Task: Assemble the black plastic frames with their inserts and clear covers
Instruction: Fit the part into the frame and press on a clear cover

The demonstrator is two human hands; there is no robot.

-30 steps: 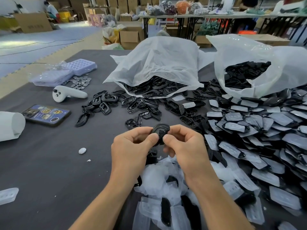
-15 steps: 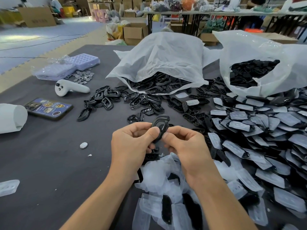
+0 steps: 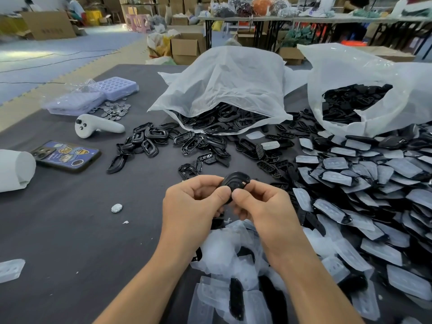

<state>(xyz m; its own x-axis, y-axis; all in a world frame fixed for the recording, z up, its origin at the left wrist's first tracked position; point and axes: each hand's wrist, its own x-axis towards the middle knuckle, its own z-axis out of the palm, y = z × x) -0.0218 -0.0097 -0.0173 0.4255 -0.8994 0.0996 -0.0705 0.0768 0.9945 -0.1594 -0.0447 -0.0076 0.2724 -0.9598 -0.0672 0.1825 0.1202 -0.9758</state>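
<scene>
A black plastic frame (image 3: 235,182) is held above the dark table between both hands. My left hand (image 3: 194,202) pinches its left side with thumb and curled fingers. My right hand (image 3: 261,206) pinches its right side the same way; the frame's lower part is hidden behind my thumbs. Loose black frames (image 3: 149,139) lie scattered at centre left. A pile of clear covers (image 3: 233,265) sits just under my wrists. Assembled pieces with clear covers (image 3: 374,183) are heaped on the right.
Two white plastic bags (image 3: 224,85) (image 3: 364,73) holding black parts stand at the back. A white controller (image 3: 98,127), a phone (image 3: 66,155), a white roll (image 3: 14,169), purple trays (image 3: 93,94) and small silver discs (image 3: 115,109) lie on the left.
The frame has been turned in my fingers, so its curved rim now faces up; both hands kept their grip and stayed in about the same place.
</scene>
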